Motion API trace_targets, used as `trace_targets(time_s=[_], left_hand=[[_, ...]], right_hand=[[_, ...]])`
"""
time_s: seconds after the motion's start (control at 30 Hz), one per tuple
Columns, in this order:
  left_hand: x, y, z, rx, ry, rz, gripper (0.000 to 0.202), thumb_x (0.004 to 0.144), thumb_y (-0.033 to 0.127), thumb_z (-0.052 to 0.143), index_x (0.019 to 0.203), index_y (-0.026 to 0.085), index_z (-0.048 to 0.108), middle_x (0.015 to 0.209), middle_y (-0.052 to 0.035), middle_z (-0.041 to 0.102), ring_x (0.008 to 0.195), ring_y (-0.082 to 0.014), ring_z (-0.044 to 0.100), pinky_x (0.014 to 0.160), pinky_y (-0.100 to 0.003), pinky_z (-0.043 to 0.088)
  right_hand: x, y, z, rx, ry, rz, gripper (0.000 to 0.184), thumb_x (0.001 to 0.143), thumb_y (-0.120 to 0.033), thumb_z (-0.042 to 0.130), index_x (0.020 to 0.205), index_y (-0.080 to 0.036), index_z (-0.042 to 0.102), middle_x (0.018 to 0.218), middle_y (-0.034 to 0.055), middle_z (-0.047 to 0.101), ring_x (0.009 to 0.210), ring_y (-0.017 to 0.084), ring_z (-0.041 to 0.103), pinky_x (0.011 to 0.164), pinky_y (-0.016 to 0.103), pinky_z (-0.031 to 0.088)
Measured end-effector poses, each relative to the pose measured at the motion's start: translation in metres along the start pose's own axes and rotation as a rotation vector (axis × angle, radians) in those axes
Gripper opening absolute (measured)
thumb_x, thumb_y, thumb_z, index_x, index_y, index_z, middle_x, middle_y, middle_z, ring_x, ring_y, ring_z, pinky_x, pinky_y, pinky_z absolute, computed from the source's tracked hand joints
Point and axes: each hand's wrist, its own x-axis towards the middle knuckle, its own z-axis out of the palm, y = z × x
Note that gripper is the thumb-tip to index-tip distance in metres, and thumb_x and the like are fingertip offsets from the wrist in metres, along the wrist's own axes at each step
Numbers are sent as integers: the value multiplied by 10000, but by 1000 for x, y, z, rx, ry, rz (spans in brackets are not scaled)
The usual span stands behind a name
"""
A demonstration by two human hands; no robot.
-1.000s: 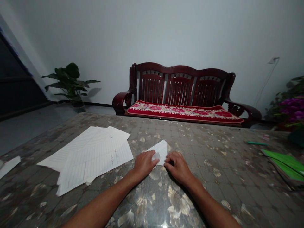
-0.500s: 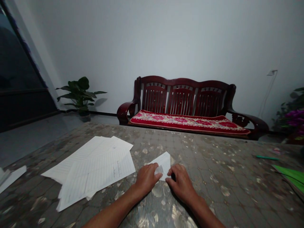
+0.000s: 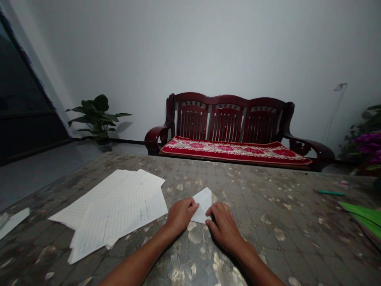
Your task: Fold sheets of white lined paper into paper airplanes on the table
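Note:
Between my hands, a small folded piece of white paper (image 3: 203, 202) lies on the patterned table. My left hand (image 3: 180, 215) is closed on its left side, thumb against the lower edge and fingers curled. At the paper's right edge, my right hand (image 3: 222, 225) has its thumb and forefinger close together, bent toward the lower right corner; whether they pinch the edge is hard to make out. Lined white sheets (image 3: 116, 214) with some handwriting lie in an overlapping pile to the left of my left hand.
More white paper (image 3: 14, 222) lies at the table's far left edge. On the right are a green pen (image 3: 331, 193) and a bright green flat item (image 3: 361, 214). Beyond the table (image 3: 268, 190) stand a dark red wooden bench (image 3: 229, 119) and a potted plant (image 3: 99, 115).
A small flap that stood up by my left thumb now lies flat or is covered. My left thumb has moved up onto the paper. The view has shifted slightly.

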Motion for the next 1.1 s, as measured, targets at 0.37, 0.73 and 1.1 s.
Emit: trace_targets(time_s=[0.37,0.73,1.1], left_hand=[[0,-8,8,95,53,-1,133,868,287,539,882,214,649,943,-17,697,927,-194,642,730,-262,393],[3,-3,2,92,29,-28,285,936,353,470,771,211,654,878,-12,686,858,-173,641,664,-254,358],[1,-8,11,160,90,10,167,865,270,510,782,199,635,851,-22,654,841,-182,627,684,-273,368]], right_hand=[[0,-3,-1,-41,-28,19,162,838,-142,555,960,-249,559,1021,38,575,989,240,491,849,365,371],[1,-7,-3,-113,-77,40,290,859,-140,517,1117,-253,585,1109,52,567,1059,235,468,917,357,349],[3,-13,-5,-196,-115,47,401,890,-139,477,1254,-275,580,1126,68,566,1056,235,458,912,340,326]])
